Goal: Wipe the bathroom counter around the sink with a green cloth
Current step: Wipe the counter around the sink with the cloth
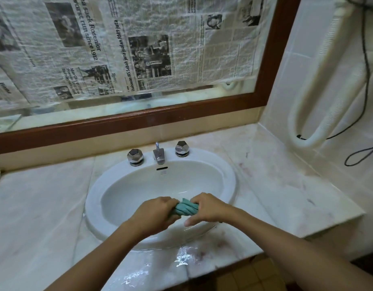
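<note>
My left hand (pixel 155 214) and right hand (pixel 209 208) each clench one end of the green cloth (pixel 186 209), which is twisted into a tight, ridged rope. Its long axis runs straight from hand to hand. Both forearms reach forward, knuckles up, above the white sink (pixel 229 181). The marble desk (pixel 286 185) spreads beyond both hands.

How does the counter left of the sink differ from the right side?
The left counter looks plain; the right counter carries reddish smudges and dark marks. The left counter runs out of view; the right counter ends at a tiled wall. Both are pale stone; the green cloth, gripped by left hand and right hand, touches neither.
</note>
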`<state>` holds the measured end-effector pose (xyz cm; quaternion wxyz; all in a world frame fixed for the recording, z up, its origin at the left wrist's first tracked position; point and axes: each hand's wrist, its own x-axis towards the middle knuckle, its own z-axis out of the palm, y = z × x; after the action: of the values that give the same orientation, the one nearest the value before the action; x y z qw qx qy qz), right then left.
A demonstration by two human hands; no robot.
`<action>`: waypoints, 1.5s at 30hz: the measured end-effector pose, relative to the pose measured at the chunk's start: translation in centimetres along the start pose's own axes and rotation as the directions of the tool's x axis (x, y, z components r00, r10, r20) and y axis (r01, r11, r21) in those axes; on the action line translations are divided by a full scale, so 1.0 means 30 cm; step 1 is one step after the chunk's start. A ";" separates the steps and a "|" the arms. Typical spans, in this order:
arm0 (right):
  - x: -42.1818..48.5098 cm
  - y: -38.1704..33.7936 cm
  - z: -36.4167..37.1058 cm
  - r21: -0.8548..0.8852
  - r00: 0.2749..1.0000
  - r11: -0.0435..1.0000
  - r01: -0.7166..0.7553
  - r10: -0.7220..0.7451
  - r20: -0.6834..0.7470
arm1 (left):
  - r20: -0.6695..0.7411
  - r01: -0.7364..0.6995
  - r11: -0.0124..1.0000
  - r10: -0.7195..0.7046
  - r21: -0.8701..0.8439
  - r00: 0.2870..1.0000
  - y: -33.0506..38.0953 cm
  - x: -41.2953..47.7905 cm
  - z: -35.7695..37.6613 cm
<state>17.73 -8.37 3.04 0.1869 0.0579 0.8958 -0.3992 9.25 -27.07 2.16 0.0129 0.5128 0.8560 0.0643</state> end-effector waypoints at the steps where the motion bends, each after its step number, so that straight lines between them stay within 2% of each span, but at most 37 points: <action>1: -0.020 0.021 -0.001 0.227 0.996 0.972 -0.059 0.042 0.077 | -0.085 -0.094 0.995 0.097 0.041 0.992 -0.012 0.003 0.015; 3: -0.063 0.054 -0.011 0.547 0.971 0.818 -0.180 0.057 0.234 | -0.232 -0.236 0.964 0.259 0.124 0.938 -0.031 0.031 0.026; 5: -0.096 0.085 -0.021 0.745 0.948 0.622 -0.241 -0.012 0.317 | -0.360 -0.297 0.935 0.350 0.195 0.865 -0.019 0.069 0.009; 8: -0.141 0.131 -0.039 0.913 0.939 0.299 -0.278 -0.115 0.324 | -0.591 -0.311 0.915 0.403 0.256 0.699 0.035 0.110 -0.021; 10: -0.178 0.152 -0.051 0.949 0.952 0.199 -0.244 -0.137 0.273 | -0.684 -0.283 0.934 0.353 0.217 0.639 0.079 0.127 -0.010; 13: -0.226 0.171 -0.066 0.957 0.960 0.129 -0.260 -0.071 0.271 | -0.724 -0.209 0.976 0.189 0.063 0.664 0.148 0.148 0.073; 15: -0.248 0.206 -0.073 0.966 0.970 0.082 -0.244 0.018 0.244 | -0.651 -0.142 0.988 0.071 -0.058 0.756 0.204 0.152 0.133; 17: -0.262 0.275 -0.088 0.990 0.980 0.030 -0.138 0.149 0.132 | -0.490 -0.050 0.979 -0.054 -0.197 0.870 0.249 0.153 0.182; 18: -0.275 0.314 -0.105 0.997 0.965 0.048 -0.066 0.258 0.052 | -0.403 0.007 0.965 -0.117 -0.263 0.908 0.264 0.155 0.199; 19: -0.285 0.366 -0.129 0.990 0.918 0.142 -0.013 0.393 -0.044 | -0.322 0.053 0.947 -0.160 -0.317 0.933 0.273 0.159 0.216; 21: -0.316 0.464 -0.194 0.878 0.746 0.478 -0.029 0.595 -0.299 | -0.227 0.108 0.923 -0.203 -0.370 0.952 0.277 0.175 0.249; 23: -0.344 0.554 -0.259 0.609 0.568 0.774 -0.170 0.582 -0.582 | -0.178 0.166 0.902 -0.254 -0.399 0.951 0.283 0.199 0.274; 24: -0.349 0.593 -0.275 0.402 0.491 0.861 -0.311 0.508 -0.708 | -0.163 0.190 0.892 -0.277 -0.410 0.947 0.288 0.214 0.286; 25: -0.345 0.633 -0.274 0.160 0.449 0.870 -0.467 0.389 -0.805 | -0.155 0.208 0.885 -0.295 -0.417 0.943 0.297 0.232 0.296; 26: -0.333 0.667 -0.260 -0.038 0.444 0.832 -0.554 0.256 -0.859 | -0.147 0.220 0.879 -0.307 -0.424 0.940 0.309 0.251 0.302; 27: -0.314 0.699 -0.233 -0.167 0.481 0.804 -0.571 0.163 -0.861 | -0.138 0.229 0.872 -0.315 -0.432 0.939 0.322 0.271 0.307; 28: -0.302 0.706 -0.206 -0.254 0.556 0.795 -0.550 0.122 -0.822 | -0.131 0.235 0.866 -0.321 -0.442 0.938 0.334 0.292 0.314; 30: -0.273 0.735 -0.146 -0.319 0.745 0.831 -0.456 0.160 -0.648 | -0.110 0.256 0.848 -0.342 -0.464 0.933 0.356 0.333 0.331; 31: -0.268 0.743 -0.116 -0.322 0.815 0.851 -0.414 0.189 -0.547 | -0.097 0.268 0.838 -0.353 -0.476 0.931 0.361 0.352 0.338; 33: -0.290 0.740 -0.072 -0.356 0.854 0.849 -0.392 0.192 -0.484 | -0.077 0.287 0.819 -0.371 -0.498 0.926 0.368 0.390 0.343; 34: -0.309 0.745 -0.058 -0.365 0.844 0.846 -0.388 0.168 -0.509 | -0.067 0.299 0.806 -0.384 -0.511 0.921 0.370 0.408 0.343; 36: -0.353 0.776 -0.054 -0.278 0.762 0.875 -0.396 0.145 -0.631 | -0.048 0.330 0.778 -0.418 -0.534 0.907 0.374 0.446 0.340; 38: -0.391 0.822 -0.098 -0.147 0.665 0.872 -0.467 0.237 -0.708 | -0.036 0.364 0.752 -0.456 -0.549 0.889 0.382 0.480 0.339; 40: -0.402 0.870 -0.164 -0.104 0.595 0.819 -0.565 0.317 -0.739 | -0.032 0.385 0.733 -0.484 -0.560 0.875 0.392 0.503 0.342; 43: -0.364 0.918 -0.235 -0.200 0.588 0.782 -0.591 0.248 -0.770 | -0.024 0.398 0.716 -0.500 -0.574 0.866 0.405 0.531 0.354; 45: -0.343 0.922 -0.285 -0.199 0.581 0.759 -0.620 0.274 -0.766 | -0.003 0.401 0.709 -0.494 -0.581 0.869 0.409 0.544 0.361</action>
<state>31.78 17.06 -7.01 -0.0595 0.3899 0.9165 -0.0664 13.23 -5.96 -6.34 0.1105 0.2553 0.8950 0.3486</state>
